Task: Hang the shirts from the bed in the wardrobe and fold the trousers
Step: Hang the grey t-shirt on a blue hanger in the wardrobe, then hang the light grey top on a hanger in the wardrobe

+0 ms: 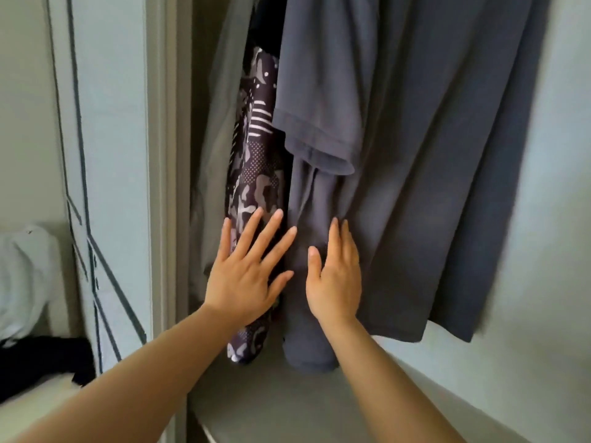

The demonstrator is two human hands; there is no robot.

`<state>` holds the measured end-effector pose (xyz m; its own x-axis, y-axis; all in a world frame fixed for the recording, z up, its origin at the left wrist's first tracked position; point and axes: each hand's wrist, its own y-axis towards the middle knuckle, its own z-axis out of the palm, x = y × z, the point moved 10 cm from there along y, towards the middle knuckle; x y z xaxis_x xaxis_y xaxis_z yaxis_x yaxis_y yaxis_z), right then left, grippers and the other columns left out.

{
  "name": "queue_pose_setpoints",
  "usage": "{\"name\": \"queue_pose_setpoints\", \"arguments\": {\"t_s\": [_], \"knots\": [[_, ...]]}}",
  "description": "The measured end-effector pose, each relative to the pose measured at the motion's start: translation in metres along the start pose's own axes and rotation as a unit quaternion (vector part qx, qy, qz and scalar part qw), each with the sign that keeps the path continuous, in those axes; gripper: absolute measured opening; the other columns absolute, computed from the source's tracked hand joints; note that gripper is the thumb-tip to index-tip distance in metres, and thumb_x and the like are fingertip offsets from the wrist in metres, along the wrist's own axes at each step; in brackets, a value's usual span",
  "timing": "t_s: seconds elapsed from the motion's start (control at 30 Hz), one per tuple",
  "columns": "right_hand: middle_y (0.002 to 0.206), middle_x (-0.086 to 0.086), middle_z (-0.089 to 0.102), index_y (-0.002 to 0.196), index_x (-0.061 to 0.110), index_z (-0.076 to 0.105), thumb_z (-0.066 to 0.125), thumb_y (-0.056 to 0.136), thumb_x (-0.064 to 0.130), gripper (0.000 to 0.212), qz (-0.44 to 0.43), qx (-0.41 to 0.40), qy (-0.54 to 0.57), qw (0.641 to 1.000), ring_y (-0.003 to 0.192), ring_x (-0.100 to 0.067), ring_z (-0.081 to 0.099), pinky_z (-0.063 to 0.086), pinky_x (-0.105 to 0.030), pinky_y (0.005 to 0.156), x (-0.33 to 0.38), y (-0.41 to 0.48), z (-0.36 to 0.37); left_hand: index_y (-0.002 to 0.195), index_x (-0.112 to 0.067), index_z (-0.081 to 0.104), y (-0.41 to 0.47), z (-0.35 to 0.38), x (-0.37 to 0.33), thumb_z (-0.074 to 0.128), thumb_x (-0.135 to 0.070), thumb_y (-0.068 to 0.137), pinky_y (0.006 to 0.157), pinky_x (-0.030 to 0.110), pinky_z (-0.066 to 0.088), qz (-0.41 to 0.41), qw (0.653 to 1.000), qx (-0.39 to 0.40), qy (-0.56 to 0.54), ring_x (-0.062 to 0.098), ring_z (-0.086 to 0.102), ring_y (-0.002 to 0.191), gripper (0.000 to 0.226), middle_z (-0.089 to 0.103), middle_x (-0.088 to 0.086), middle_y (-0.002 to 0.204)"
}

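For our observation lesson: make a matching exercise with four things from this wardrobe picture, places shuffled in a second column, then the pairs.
1 left hand
2 right hand
3 camouflage-print shirt
4 black garment

a lies at lower left edge
b flat on grey T-shirt
c hangs left of grey T-shirt
d spread on the camouflage print

Pairs: 1d, 2b, 3c, 4a

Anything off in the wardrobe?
Nothing damaged. The grey shirt hangs unevenly: under its sleeve the cloth is bunched into a narrow column beside the patterned shirt, where the left hand and right hand lie flat. A dark garment lies crumpled at lower left.
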<state>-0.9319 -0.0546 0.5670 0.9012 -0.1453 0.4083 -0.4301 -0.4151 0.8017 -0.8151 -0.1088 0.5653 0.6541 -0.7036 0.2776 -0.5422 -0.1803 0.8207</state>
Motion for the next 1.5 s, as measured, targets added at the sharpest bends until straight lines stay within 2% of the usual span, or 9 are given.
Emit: {"name": "queue_pose_setpoints", "arguments": {"t_s": [0.13,0.33,0.57,0.77,1.0,1.13,1.27,1.4,1.5], "knots": [[0.151,-0.014,0.030,0.144,0.006,0.033,0.052,0.092,0.026,0.059,-0.010,0.016,-0.023,1.000,0.138,-0.034,0.031,0.028,-0.046,0.111,-0.002,-0.067,0.033,0.148,-0.027,0.023,-0.075,0.026,0.007,0.032,-0.052,0.094,0.114,0.058,0.006,-0.043,0.998,0.052,-0.014,0.027,0.011,0.145,0.060,0.017,0.005,0.157],[0.149,-0.014,0.034,0.140,0.006,0.041,0.039,0.090,0.035,0.058,-0.088,0.100,-0.043,0.990,0.136,-0.034,0.033,0.031,-0.051,0.108,0.044,-0.157,0.087,0.149,-0.029,0.016,-0.187,0.044,0.040,0.026,-0.053,0.094,0.114,0.056,0.008,-0.079,0.985,0.152,0.008,0.026,0.010,0.145,0.061,0.013,0.003,0.157],[0.154,-0.010,0.017,0.147,0.015,0.021,0.038,0.094,0.035,0.059,-0.194,0.180,-0.019,0.964,0.143,-0.028,0.016,0.018,-0.047,0.115,0.145,-0.247,0.162,0.150,-0.029,0.013,-0.291,0.034,0.120,0.020,-0.055,0.095,0.115,0.056,0.002,-0.119,0.962,0.238,0.056,0.026,0.004,0.146,0.062,0.003,0.002,0.159],[0.155,-0.010,0.022,0.147,0.016,0.025,0.053,0.091,0.032,0.064,-0.196,0.278,-0.007,0.940,0.143,-0.028,0.016,0.016,-0.045,0.114,0.213,-0.303,0.234,0.149,-0.030,-0.012,-0.386,0.023,0.212,0.002,-0.055,0.093,0.110,0.053,-0.023,-0.212,0.906,0.339,0.137,0.024,-0.030,0.140,0.062,-0.031,0.001,0.152],[0.157,-0.007,0.014,0.148,0.014,0.022,0.041,0.098,0.030,0.057,-0.193,0.413,0.041,0.889,0.146,-0.024,0.007,0.007,-0.040,0.117,0.289,-0.370,0.308,0.144,-0.029,-0.017,-0.486,-0.010,0.296,0.008,-0.052,0.093,0.111,0.052,-0.020,-0.332,0.851,0.380,0.148,0.019,-0.032,0.138,0.062,-0.034,-0.003,0.148],[0.158,-0.004,0.010,0.150,0.016,0.016,0.037,0.098,0.032,0.058,-0.242,0.449,0.074,0.857,0.146,-0.022,0.002,0.001,-0.037,0.117,0.345,-0.399,0.343,0.145,-0.027,-0.019,-0.543,-0.036,0.343,0.008,-0.051,0.094,0.110,0.053,-0.021,-0.403,0.802,0.403,0.179,0.019,-0.034,0.136,0.063,-0.031,-0.002,0.152],[0.157,-0.007,0.016,0.148,0.013,0.023,0.041,0.098,0.030,0.056,-0.287,0.477,0.115,0.823,0.146,-0.024,0.007,0.008,-0.039,0.117,0.409,-0.421,0.376,0.143,-0.028,-0.024,-0.586,-0.064,0.380,0.008,-0.051,0.095,0.108,0.051,-0.025,-0.459,0.759,0.408,0.217,0.019,-0.037,0.134,0.062,-0.042,-0.003,0.145],[0.158,-0.005,0.011,0.150,0.015,0.019,0.037,0.098,0.031,0.057,-0.343,0.502,0.150,0.780,0.146,-0.021,0.004,0.004,-0.035,0.116,0.473,-0.448,0.408,0.145,-0.030,-0.020,-0.620,-0.091,0.418,0.008,-0.052,0.095,0.113,0.051,-0.017,-0.533,0.711,0.389,0.241,0.018,-0.025,0.142,0.062,-0.029,-0.005,0.153],[0.158,-0.004,0.011,0.150,0.016,0.017,0.037,0.098,0.031,0.058,-0.390,0.522,0.168,0.740,0.145,-0.021,0.006,0.007,-0.035,0.117,0.512,-0.473,0.423,0.148,-0.029,-0.015,-0.646,-0.108,0.432,0.010,-0.052,0.095,0.109,0.047,-0.025,-0.578,0.674,0.384,0.252,0.015,-0.031,0.139,0.063,-0.031,-0.008,0.150]]}}
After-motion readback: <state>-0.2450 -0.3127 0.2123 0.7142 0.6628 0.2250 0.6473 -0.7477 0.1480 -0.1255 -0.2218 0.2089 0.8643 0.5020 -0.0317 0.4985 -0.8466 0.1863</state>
